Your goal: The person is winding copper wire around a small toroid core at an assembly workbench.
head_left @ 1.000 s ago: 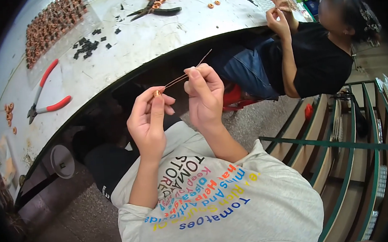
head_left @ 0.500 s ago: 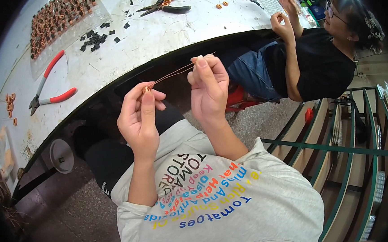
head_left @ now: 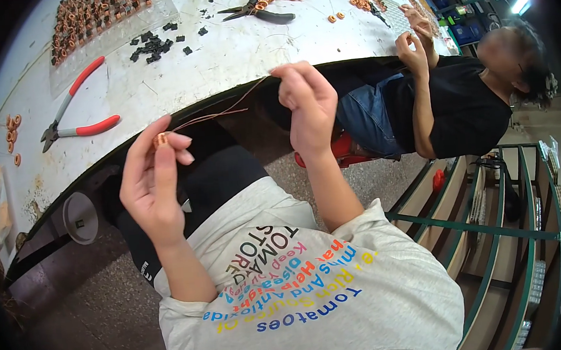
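Between the thumb and fingers of my left hand (head_left: 154, 184) is a small copper-wound ring coil (head_left: 160, 140). Thin copper wires (head_left: 214, 114) run from it toward the right. One wire reaches up to the fingertips of my right hand (head_left: 310, 104), which pinch its end; another wire ends loose in the air between the hands. Both hands are raised in front of the table's near edge, above my lap.
On the white table (head_left: 220, 59) lie red-handled cutters (head_left: 77, 108), black-handled pliers (head_left: 259, 10), black plastic pieces (head_left: 152, 46) and a tray of finished coils (head_left: 97, 22). Several loose copper rings (head_left: 13, 138) sit at left. A co-worker (head_left: 463, 90) sits at right, near a green-framed rack (head_left: 486, 229).
My left hand has moved left and down with the coil, while my right hand shifted slightly right. The hands are farther apart, and one wire has come free of the right fingers.
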A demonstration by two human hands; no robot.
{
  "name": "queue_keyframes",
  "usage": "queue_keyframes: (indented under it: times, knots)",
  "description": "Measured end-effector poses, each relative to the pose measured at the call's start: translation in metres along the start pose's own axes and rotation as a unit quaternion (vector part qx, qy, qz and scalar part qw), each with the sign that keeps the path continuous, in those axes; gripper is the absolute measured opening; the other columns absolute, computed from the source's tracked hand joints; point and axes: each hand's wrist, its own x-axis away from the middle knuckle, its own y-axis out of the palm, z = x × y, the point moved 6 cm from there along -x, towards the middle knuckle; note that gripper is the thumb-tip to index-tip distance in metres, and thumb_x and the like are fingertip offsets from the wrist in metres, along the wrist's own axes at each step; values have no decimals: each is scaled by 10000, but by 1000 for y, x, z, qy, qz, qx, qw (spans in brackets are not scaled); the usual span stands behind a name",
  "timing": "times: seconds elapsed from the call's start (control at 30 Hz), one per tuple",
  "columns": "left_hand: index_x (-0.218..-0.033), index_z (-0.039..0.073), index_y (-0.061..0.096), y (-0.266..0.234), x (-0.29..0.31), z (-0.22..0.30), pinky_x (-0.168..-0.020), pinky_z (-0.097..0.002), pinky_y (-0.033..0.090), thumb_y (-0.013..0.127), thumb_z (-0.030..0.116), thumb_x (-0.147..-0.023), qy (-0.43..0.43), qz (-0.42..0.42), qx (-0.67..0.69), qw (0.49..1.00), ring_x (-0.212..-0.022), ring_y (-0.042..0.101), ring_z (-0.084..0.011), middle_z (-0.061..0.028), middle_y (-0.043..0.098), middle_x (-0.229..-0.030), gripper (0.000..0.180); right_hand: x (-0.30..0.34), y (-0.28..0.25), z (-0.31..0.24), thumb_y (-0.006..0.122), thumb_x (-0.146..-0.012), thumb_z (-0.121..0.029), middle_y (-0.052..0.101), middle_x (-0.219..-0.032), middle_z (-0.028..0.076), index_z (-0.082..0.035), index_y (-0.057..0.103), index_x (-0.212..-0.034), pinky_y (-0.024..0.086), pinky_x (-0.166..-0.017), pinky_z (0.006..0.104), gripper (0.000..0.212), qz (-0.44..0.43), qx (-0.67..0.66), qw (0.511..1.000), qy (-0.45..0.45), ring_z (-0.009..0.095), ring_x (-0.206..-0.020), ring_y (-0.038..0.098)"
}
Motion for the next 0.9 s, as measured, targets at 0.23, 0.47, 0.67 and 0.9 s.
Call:
queue_keyframes:
  times: [0.23,0.47,0.67,0.9]
  knots:
    - [-1211,-75,575,-25,-7,-5,-636,-179,425,526,26,-925,-13,-31,31,999,-699,510,-110,-115,628,-864,308,-54,66,12,729,-788,-167,539,-699,8,-40,728,-808,326,-487,217,128,-112,362,906,-190,87,-539,404]
    - [-1193,-83,589,-26,-19,-18,-617,-164,402,534,43,-920,-81,-67,25,994,-684,490,-98,-111,622,-852,305,-74,100,31,731,-754,-155,558,-687,11,-73,732,-777,402,-493,259,85,-76,522,816,-237,145,-518,491]
    - [-1215,-86,572,1,-24,-29,-611,-164,381,517,66,-937,-105,-75,48,990,-670,466,-93,-100,611,-850,321,-86,87,28,713,-745,-117,552,-676,12,-77,694,-701,401,-484,266,62,-58,501,814,-290,157,-494,483]
    - [-1306,-88,472,107,-25,-41,-617,-163,328,466,148,-979,-185,-53,61,979,-705,427,-88,-72,555,-870,403,-120,-2,-28,662,-704,-24,541,-681,44,-54,632,-723,404,-504,315,47,-67,323,898,-290,209,-529,488]
